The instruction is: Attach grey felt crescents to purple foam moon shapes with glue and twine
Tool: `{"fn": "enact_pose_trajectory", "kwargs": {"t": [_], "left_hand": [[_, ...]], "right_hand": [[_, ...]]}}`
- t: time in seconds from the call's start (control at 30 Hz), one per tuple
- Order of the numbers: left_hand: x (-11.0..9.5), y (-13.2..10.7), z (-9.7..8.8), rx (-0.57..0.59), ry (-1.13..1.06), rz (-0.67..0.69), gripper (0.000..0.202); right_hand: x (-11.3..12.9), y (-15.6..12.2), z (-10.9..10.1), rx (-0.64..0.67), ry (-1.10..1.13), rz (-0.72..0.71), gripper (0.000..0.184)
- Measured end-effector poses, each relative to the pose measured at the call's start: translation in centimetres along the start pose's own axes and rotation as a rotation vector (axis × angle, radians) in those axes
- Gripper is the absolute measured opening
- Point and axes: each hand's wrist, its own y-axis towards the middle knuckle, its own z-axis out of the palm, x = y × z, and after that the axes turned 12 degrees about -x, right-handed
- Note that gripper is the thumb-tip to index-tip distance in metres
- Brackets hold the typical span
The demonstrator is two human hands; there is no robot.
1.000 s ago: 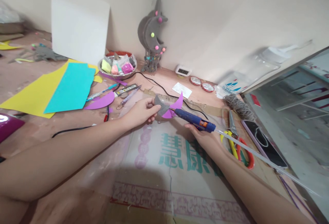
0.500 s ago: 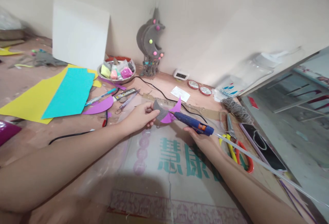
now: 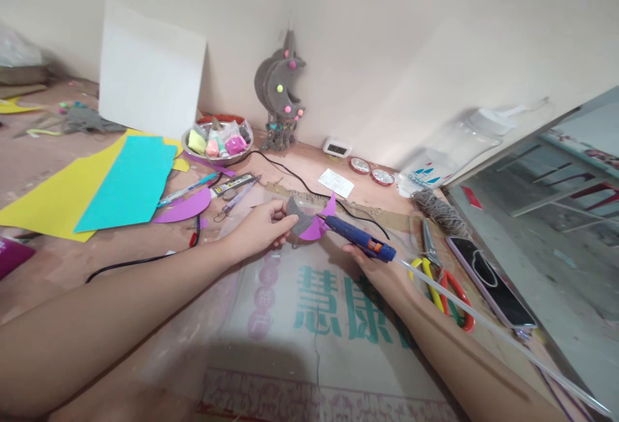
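My left hand (image 3: 265, 225) pinches a small grey crescent (image 3: 300, 217) by its left side. Behind the crescent, and partly covered by it, sits a purple crescent piece (image 3: 313, 230) whose pointed tip sticks up at the right. My right hand (image 3: 363, 259) is wrapped round a blue hot glue gun (image 3: 360, 238), its fingers largely hidden beneath the body. The gun's nozzle meets the edge of the crescents; whether it touches them I cannot tell. A long clear glue stick (image 3: 483, 322) runs out of the gun's back, over my right forearm.
A printed plastic sheet (image 3: 271, 351) covers the work surface. Scissors (image 3: 435, 264), a phone (image 3: 493, 280) and grey yarn (image 3: 442, 211) lie at right. Yellow card (image 3: 43, 199), turquoise card (image 3: 123, 183) and a metal bowl (image 3: 217, 157) are at left. A grey moon ornament (image 3: 281, 86) hangs behind.
The view has shifted slightly. The purple piece's upper tip now sits closer to the grey crescent, and both hands keep their holds.
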Motion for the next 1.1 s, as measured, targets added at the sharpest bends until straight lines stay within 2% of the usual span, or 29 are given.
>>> {"fn": "enact_pose_trajectory", "kwargs": {"t": [0.13,0.27,0.33,0.4,0.63,0.73,0.8,0.87,0.97,1.1], "left_hand": [[0.2,0.1,0.0,-0.003,-0.024,-0.003,0.025],[0.1,0.2,0.1,0.004,-0.07,-0.028,0.025],[0.1,0.2,0.1,0.007,-0.07,-0.039,0.024],[0.0,0.1,0.1,0.009,-0.071,-0.05,0.024],[0.0,0.2,0.2,0.009,-0.105,-0.059,0.027],[0.0,0.2,0.3,0.009,-0.115,-0.059,0.029],[0.0,0.2,0.4,0.004,-0.123,-0.068,0.03],[-0.1,0.2,0.4,-0.001,-0.123,-0.072,0.03],[-0.1,0.1,0.3,-0.007,-0.101,-0.071,0.028],[-0.1,0.1,0.3,0.004,-0.074,-0.061,0.027]], "right_hand": [[-0.1,1.2,-1.1,-0.079,0.135,0.071,0.032],[-0.2,2.9,-3.0,-0.212,0.427,0.065,0.032],[-0.1,3.4,-4.0,-0.228,0.549,0.08,0.027],[-0.2,3.7,-4.8,-0.211,0.579,0.09,0.026],[-1.4,4.3,-5.9,-0.294,0.266,0.15,0.038],[-2.3,5.6,-5.5,-0.299,0.14,0.057,0.038],[-3.0,7.1,-5.1,-0.275,0.073,-0.029,0.04],[-3.4,9.0,-4.4,-0.17,0.03,-0.077,0.043],[-3.5,12.0,-3.0,-0.044,-0.082,-0.05,0.047],[-3.1,14.3,-0.7,-0.03,-0.178,-0.003,0.042]]}}
